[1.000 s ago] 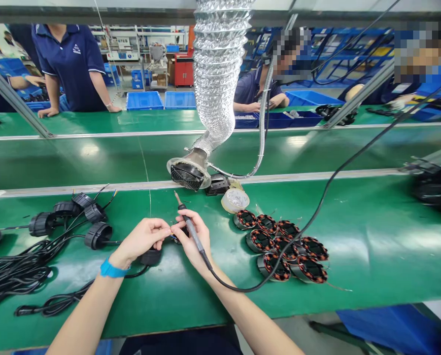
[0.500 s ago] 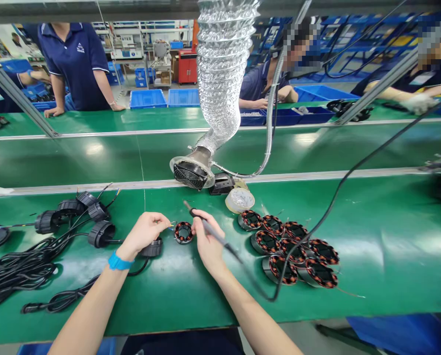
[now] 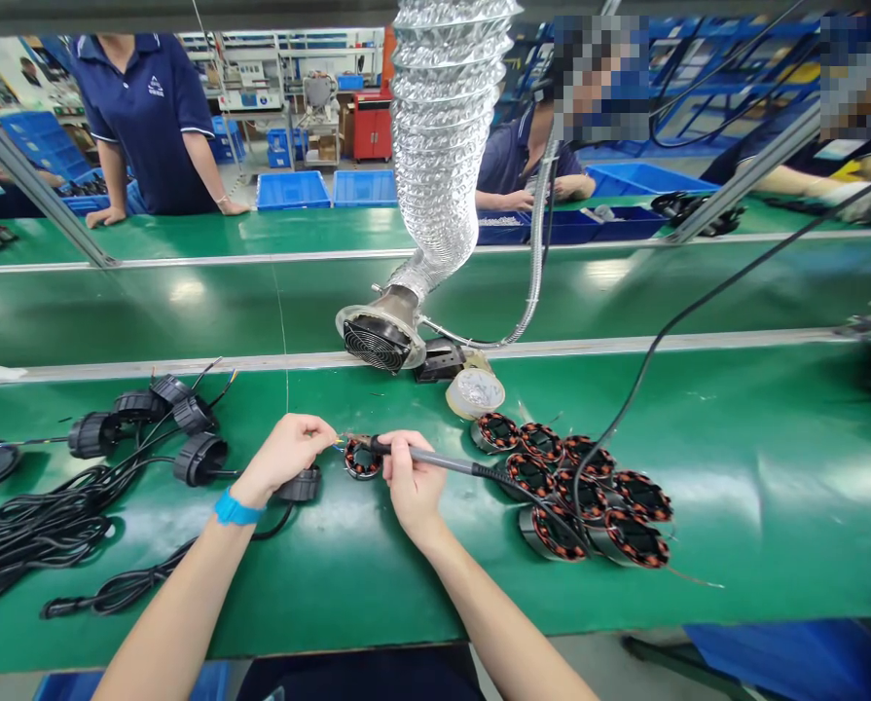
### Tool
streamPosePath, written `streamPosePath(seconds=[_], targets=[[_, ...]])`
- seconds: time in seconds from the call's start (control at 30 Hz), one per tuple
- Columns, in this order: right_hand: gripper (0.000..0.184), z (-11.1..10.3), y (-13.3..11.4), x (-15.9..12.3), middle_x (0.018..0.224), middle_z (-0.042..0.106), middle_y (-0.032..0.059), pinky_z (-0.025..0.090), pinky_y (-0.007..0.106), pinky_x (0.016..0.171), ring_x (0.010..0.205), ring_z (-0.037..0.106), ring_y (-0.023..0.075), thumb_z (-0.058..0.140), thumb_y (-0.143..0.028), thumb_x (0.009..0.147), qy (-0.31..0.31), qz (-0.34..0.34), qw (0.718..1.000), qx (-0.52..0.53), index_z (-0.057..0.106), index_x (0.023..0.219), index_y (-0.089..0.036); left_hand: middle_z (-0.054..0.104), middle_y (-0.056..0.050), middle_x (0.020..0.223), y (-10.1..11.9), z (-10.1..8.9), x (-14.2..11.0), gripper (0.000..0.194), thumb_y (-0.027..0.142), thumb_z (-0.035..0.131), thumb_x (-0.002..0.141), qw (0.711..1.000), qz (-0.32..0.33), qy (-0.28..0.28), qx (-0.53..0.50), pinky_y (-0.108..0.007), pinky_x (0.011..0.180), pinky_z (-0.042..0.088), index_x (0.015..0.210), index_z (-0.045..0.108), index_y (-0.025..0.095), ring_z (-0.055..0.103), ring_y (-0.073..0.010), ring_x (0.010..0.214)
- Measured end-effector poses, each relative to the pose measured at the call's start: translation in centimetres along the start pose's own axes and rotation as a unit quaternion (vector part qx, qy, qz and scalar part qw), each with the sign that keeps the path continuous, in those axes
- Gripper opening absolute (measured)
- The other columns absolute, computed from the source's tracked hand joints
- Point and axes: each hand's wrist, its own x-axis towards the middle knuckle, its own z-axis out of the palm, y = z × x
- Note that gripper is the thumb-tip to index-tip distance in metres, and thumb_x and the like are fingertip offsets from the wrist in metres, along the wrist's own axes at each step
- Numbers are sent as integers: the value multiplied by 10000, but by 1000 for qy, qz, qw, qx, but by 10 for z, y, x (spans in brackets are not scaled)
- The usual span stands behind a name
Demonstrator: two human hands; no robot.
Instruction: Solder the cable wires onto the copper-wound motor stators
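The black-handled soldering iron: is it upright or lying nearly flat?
Nearly flat: the black-handled soldering iron in the right hand points left.

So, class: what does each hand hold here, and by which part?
The right hand grips the soldering iron by its black handle, near the tip end. The left hand pinches thin wires beside the stator.

Nothing is reading clearly here. At about eleven o'clock, a small white logo (image 3: 156, 89) is showing on the chest of a co-worker's dark blue polo shirt (image 3: 143, 117); it is perhaps carrying lettering beneath it, but it is appearing too small to make out.
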Motion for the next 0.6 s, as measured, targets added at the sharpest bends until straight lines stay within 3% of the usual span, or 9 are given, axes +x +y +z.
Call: streamPosePath(seconds=[0.6], targets=[[331, 3, -4, 1, 463, 465, -63, 346, 202, 364, 356, 438, 95, 461, -438, 976, 2, 23, 1000, 12, 628, 854, -181, 433, 47, 489, -3, -1, 1, 334, 453, 612, 751, 1000, 10, -5, 0, -229, 455, 223, 743, 681, 127, 343, -89, 442]])
